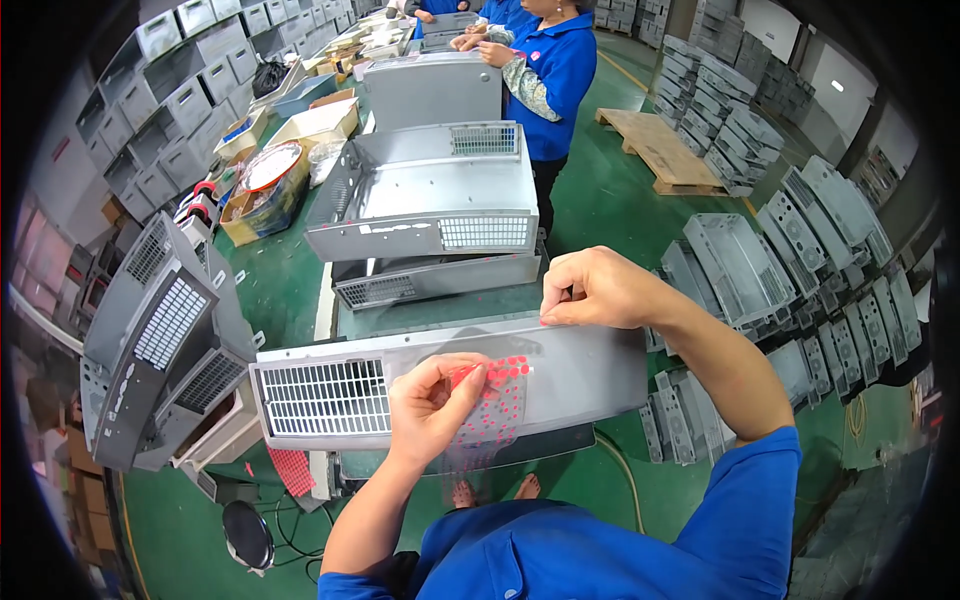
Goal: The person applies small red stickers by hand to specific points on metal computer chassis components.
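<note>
In front of me lies a grey metal casing [590, 375] with a white-grid vent [325, 397] at its left end. My left hand [430, 405] is closed on a clear sheet of red round stickers [503, 395], held over the middle of the casing's face. Some red dots are bunched near the fingertips. At the casing's far edge, right of the sheet, my right hand [605, 288] is closed in a pinch. A speck of red shows under its fingertips, probably a sticker; most of it is hidden.
More metal casings [430, 190] stand beyond mine along the bench, and others [150, 340] lean at the left. Co-workers in blue [560, 75] stand at the far end. Stacked casings [740, 270] and a wooden pallet [655, 150] are on the right. A hose [625, 475] runs along the floor.
</note>
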`<state>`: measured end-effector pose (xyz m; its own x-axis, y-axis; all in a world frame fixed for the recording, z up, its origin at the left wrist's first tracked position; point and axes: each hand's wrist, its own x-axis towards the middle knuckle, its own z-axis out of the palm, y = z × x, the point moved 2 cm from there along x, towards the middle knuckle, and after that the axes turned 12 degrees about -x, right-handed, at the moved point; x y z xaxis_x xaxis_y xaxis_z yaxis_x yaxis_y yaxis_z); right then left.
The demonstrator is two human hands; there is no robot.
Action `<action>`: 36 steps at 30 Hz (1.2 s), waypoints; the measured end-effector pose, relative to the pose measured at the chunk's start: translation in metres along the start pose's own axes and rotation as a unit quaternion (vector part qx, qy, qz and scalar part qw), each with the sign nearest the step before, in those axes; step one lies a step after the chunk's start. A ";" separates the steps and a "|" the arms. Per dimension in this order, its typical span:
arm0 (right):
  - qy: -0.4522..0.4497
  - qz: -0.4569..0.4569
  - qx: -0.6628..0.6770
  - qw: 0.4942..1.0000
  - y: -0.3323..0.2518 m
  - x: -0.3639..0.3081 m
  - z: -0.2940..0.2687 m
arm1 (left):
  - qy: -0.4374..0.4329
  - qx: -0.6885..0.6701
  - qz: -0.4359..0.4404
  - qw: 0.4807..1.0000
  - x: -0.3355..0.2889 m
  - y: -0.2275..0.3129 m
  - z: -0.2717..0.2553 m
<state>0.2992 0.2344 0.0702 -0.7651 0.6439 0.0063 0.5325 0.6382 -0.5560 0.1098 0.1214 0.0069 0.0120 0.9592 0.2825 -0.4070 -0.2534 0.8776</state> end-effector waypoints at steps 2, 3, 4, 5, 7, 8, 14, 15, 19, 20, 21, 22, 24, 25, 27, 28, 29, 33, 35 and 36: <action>0.010 -0.013 -0.017 1.000 0.000 0.000 0.000 | 0.001 -0.003 -0.003 1.000 0.001 -0.002 -0.001; 0.010 -0.015 -0.017 1.000 0.000 0.001 -0.001 | 0.002 -0.003 -0.002 1.000 0.001 -0.002 -0.002; 0.009 -0.015 -0.031 0.999 -0.001 0.002 -0.001 | 0.002 0.004 0.000 1.000 0.002 -0.002 -0.002; 0.009 -0.016 -0.044 0.999 -0.001 0.002 -0.001 | 0.001 0.011 0.002 1.000 0.002 -0.002 -0.003; -0.005 0.012 0.009 1.000 0.004 0.002 -0.001 | 0.002 0.012 0.007 1.000 0.003 -0.002 -0.002; -0.018 0.041 0.063 0.997 0.006 0.002 -0.001 | 0.002 0.013 0.011 1.000 0.004 -0.001 -0.002; -0.020 0.099 0.107 0.989 0.007 0.007 -0.002 | -0.003 0.007 0.017 1.000 0.007 -0.004 -0.002; -0.020 0.099 0.109 0.989 0.007 0.009 0.000 | -0.003 0.007 0.016 1.000 0.007 -0.003 -0.003; -0.034 0.069 0.087 0.993 0.012 0.014 0.001 | 0.001 -0.004 -0.003 1.000 0.009 -0.001 -0.002; -0.045 0.067 0.102 0.991 0.013 0.015 0.001 | 0.004 0.001 -0.007 1.000 0.009 -0.001 -0.003; -0.046 0.066 0.103 0.991 0.015 0.015 0.000 | 0.004 0.002 -0.007 1.000 0.008 -0.001 -0.002; -0.059 0.077 0.133 0.986 0.017 0.013 -0.001 | 0.007 0.005 -0.003 1.000 0.008 -0.001 -0.001; -0.072 0.086 0.163 0.980 0.020 0.012 -0.002 | 0.011 0.010 0.004 1.000 0.008 -0.002 0.001; -0.068 0.080 0.148 0.983 0.021 0.014 0.000 | 0.010 0.013 0.004 1.000 0.009 -0.003 -0.001; -0.067 0.073 0.132 0.986 0.020 0.019 0.001 | 0.012 0.016 0.005 1.000 0.011 -0.003 -0.004; -0.075 0.084 0.136 0.984 0.019 0.021 0.000 | 0.012 0.021 -0.001 1.000 0.012 -0.002 -0.003; -0.083 0.094 0.138 0.982 0.018 0.022 -0.002 | 0.013 0.026 -0.007 1.000 0.013 -0.001 -0.003; -0.070 0.124 0.116 0.983 0.021 0.033 -0.010 | 0.034 0.046 0.021 0.998 0.027 0.005 -0.006; -0.067 0.129 0.133 0.980 0.034 0.036 -0.009 | 0.032 0.150 0.080 0.985 0.026 0.013 -0.013; -0.066 0.138 0.154 0.976 0.039 0.037 -0.010 | 0.031 0.250 0.133 0.958 0.024 0.017 -0.017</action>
<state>0.2954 0.2873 0.0569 -0.6589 0.7004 -0.2744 0.6064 0.2787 -0.7447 0.0875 0.1417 0.0222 -0.0919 0.8538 0.5125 0.1011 -0.5040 0.8578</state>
